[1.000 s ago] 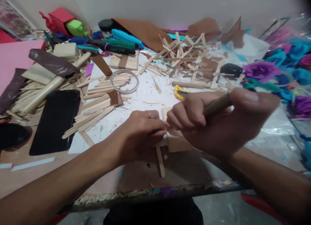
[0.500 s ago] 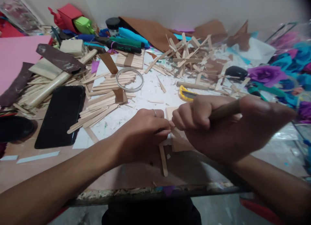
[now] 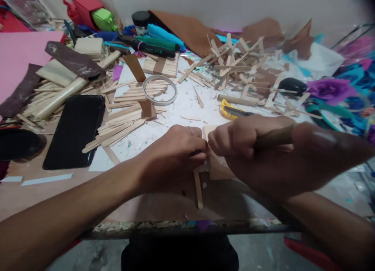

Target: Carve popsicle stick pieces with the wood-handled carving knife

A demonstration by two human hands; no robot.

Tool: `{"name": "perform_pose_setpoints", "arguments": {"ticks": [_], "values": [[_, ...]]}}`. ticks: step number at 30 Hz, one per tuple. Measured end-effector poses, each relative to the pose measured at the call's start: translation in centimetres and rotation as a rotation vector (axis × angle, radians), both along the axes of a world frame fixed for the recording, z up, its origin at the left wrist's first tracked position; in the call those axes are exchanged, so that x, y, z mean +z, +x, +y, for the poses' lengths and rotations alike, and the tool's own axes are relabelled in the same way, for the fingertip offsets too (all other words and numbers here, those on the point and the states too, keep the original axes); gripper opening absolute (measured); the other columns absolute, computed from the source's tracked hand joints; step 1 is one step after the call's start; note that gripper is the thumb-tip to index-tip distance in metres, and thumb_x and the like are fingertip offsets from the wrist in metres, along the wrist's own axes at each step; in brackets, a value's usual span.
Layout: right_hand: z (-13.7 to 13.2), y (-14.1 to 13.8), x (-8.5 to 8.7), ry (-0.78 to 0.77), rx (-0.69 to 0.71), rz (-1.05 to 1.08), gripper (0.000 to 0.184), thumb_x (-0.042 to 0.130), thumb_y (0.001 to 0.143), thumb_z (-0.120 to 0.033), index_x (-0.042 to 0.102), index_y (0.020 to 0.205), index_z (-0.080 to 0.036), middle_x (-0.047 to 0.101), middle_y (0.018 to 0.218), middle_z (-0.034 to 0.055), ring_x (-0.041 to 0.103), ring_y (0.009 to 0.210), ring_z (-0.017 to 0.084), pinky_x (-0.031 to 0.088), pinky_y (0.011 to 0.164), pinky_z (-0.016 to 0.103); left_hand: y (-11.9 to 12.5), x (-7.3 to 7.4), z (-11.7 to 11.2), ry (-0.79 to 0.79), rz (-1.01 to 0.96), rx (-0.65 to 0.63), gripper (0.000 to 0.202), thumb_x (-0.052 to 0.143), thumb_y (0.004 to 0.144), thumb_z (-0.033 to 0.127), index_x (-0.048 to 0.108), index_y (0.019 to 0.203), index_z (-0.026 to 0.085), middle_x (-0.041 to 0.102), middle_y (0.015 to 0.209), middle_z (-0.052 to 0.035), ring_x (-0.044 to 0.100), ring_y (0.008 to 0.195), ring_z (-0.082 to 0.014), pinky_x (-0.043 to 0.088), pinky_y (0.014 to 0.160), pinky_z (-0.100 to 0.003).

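At the table's (image 3: 164, 212) near edge, the left hand (image 3: 172, 157) pins a stick (image 3: 199, 189) and small wood piece (image 3: 218, 170) while the right hand (image 3: 263, 154) clenches a tool handle (image 3: 274, 137); a slip could nick the left fingers.

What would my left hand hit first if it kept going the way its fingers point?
Most likely the right hand: the left hand points right, fingertips already about touching its knuckles.

Faint, partly legible lettering, roughly "UNC-DIN", on the black handle of the pliers (image 3: 154, 50) at the back.
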State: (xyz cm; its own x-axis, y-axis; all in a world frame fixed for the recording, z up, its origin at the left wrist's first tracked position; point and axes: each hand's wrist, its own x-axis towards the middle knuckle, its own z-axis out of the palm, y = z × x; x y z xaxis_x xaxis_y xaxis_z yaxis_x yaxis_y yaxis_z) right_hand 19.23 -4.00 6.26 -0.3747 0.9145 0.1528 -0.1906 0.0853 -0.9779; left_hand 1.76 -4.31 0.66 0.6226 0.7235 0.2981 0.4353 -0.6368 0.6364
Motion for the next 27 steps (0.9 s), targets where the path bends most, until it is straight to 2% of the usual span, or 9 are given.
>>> {"name": "perform_pose_setpoints", "arguments": {"ticks": [4, 8, 11, 14, 18, 21, 24, 27], "values": [[-0.2, -0.2, -0.4, 0.062, -0.047, -0.088, 0.076, 0.069, 0.091, -0.066, 0.03, 0.043, -0.022, 0.034, 0.041, -0.0009, 0.033, 0.044, 0.015, 0.028, 0.051, 0.036, 0.1, 0.2, 0.1, -0.016, 0.013, -0.022, 0.022, 0.062, 0.095, 0.009, 0.077, 0.081, 0.017, 0.073, 0.082, -0.0028, 0.065, 0.076, -0.0142, 0.046, 0.071, -0.027], [-0.6, -0.9, -1.2, -0.016, -0.165, 0.146, 0.073, 0.073, 0.09, -0.065, 0.037, 0.043, -0.022, 0.034, 0.042, -0.0026, 0.033, 0.043, 0.013, 0.03, 0.05, 0.036, 0.2, 0.4, 0.2, -0.037, 0.009, -0.012, 0.023, 0.062, 0.092, 0.006, 0.077, 0.077, 0.015, 0.07, 0.077, -0.0015, 0.061, 0.072, -0.0124, 0.043, 0.067, -0.027], [-0.6, -1.3, -1.9, -0.032, -0.21, 0.233, 0.075, 0.076, 0.086, -0.066, 0.036, 0.042, -0.021, 0.031, 0.041, -0.0043, 0.03, 0.042, 0.011, 0.026, 0.048, 0.034, 0.4, 0.2, 0.2, -0.048, -0.014, -0.006, 0.025, 0.06, 0.091, 0.004, 0.076, 0.074, 0.014, 0.067, 0.074, -0.0007, 0.058, 0.068, -0.011, 0.042, 0.065, -0.026], [-0.4, -1.1, -2.6, -0.037, -0.13, 0.26, 0.072, 0.074, 0.087, -0.067, 0.039, 0.043, -0.022, 0.031, 0.04, -0.0049, 0.031, 0.041, 0.011, 0.026, 0.047, 0.034, 0.5, 0.1, 0.0, -0.074, -0.052, 0.008, 0.027, 0.057, 0.091, 0.004, 0.075, 0.073, 0.014, 0.068, 0.075, -0.001, 0.058, 0.069, -0.0107, 0.042, 0.066, -0.025], [-0.2, -0.6, -3.2, 0.036, -0.033, 0.3, 0.066, 0.071, 0.092, -0.061, 0.045, 0.048, -0.021, 0.036, 0.044, -0.0044, 0.033, 0.042, 0.011, 0.027, 0.048, 0.032, 0.3, 0.2, 0.1, -0.107, -0.056, -0.003, 0.028, 0.056, 0.093, 0.008, 0.071, 0.071, 0.014, 0.069, 0.078, -0.0017, 0.06, 0.073, -0.0119, 0.044, 0.069, -0.025], [0.1, 0.0, -2.7, -0.012, 0.019, 0.278, 0.067, 0.073, 0.09, -0.063, 0.043, 0.047, -0.022, 0.033, 0.042, -0.0052, 0.03, 0.041, 0.011, 0.027, 0.047, 0.032, 0.1, 0.4, 0.3, -0.099, -0.034, -0.028, 0.028, 0.059, 0.094, 0.012, 0.069, 0.069, 0.015, 0.067, 0.077, -0.001, 0.058, 0.07, -0.0113, 0.042, 0.066, -0.025], [0.8, 0.9, -1.9, -0.088, 0.043, 0.283, 0.068, 0.072, 0.088, -0.068, 0.042, 0.048, -0.022, 0.029, 0.041, -0.0063, 0.025, 0.039, 0.01, 0.024, 0.044, 0.031, -0.1, 0.5, 0.5, -0.043, -0.012, -0.042, 0.028, 0.062, 0.095, 0.012, 0.067, 0.068, 0.015, 0.058, 0.069, 0.0019, 0.049, 0.06, -0.0083, 0.033, 0.059, -0.026], [1.3, 1.7, -1.5, -0.055, 0.026, 0.317, 0.071, 0.069, 0.088, -0.074, 0.041, 0.048, -0.022, 0.029, 0.041, -0.0068, 0.022, 0.038, 0.009, 0.022, 0.041, 0.03, 0.0, 0.5, 0.5, 0.005, -0.004, -0.035, 0.029, 0.063, 0.096, 0.01, 0.065, 0.067, 0.014, 0.054, 0.067, 0.0036, 0.045, 0.058, -0.0069, 0.029, 0.057, -0.026]]}}
